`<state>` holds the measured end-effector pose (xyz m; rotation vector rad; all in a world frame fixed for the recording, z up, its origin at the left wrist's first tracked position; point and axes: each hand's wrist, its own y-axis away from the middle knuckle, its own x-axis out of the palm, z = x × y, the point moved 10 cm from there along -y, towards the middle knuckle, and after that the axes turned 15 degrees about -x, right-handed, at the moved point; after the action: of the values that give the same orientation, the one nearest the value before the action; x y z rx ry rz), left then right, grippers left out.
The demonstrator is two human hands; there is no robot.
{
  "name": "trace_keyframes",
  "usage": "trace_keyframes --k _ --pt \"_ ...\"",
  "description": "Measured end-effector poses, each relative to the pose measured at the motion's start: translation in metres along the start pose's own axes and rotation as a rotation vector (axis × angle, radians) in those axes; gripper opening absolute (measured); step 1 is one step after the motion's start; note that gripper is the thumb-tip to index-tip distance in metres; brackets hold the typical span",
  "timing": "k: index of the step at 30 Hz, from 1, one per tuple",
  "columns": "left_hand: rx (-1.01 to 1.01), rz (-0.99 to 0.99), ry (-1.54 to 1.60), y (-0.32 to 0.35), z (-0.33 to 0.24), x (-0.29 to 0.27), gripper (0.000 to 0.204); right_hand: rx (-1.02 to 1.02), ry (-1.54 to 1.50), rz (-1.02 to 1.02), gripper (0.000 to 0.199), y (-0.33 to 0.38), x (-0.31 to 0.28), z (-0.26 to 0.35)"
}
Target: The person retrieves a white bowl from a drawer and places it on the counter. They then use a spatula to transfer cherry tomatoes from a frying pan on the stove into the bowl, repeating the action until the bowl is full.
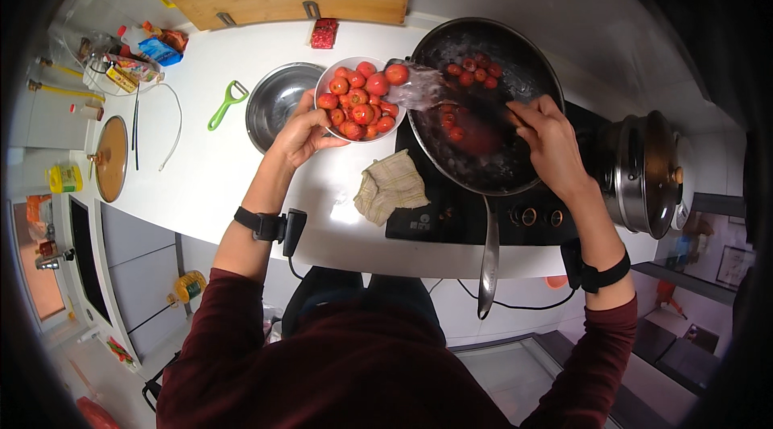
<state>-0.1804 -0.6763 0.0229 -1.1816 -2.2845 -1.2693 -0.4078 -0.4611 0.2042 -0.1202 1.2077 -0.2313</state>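
My left hand (299, 132) grips the side of a white bowl (320, 99) full of small round red fruits (360, 99). The bowl is held beside the left rim of a dark wok (535, 50). More red fruits (475, 71) lie in liquid in the wok. My right hand (549, 139) is closed round the light-brown handle of a utensil (513, 113) over the wok; its dark head is smeared by motion, so its kind is unclear. Between bowl and wok shows a pale, glossy blurred patch (417, 87), perhaps liquid.
A steel basin (270, 111) stands behind the bowl's left side. Further left is a green peeler (229, 104). A folded cloth (392, 187) lies by the black cooktop (439, 218). The wok's handle (488, 268) juts past the counter edge. A lidded steel pot (636, 175) stands right.
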Motion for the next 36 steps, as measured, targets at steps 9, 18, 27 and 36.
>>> trace_keyframes --k 9,18,27,36 --pt "0.008 -0.020 -0.017 0.005 0.006 -0.004 0.068 -0.249 0.486 0.057 0.050 -0.044 -0.029 0.079" --pt "-0.008 -0.001 0.011 0.005 0.012 -0.004 0.069 -0.044 0.170 0.009 0.043 -0.025 -0.029 0.041" --pt "-0.017 0.010 0.050 0.007 0.010 0.002 0.068 0.120 -0.196 -0.054 0.042 0.028 -0.018 -0.010" --pt "-0.018 0.006 0.028 0.004 0.010 0.002 0.067 0.257 0.137 0.219 0.039 0.110 -0.021 -0.061"
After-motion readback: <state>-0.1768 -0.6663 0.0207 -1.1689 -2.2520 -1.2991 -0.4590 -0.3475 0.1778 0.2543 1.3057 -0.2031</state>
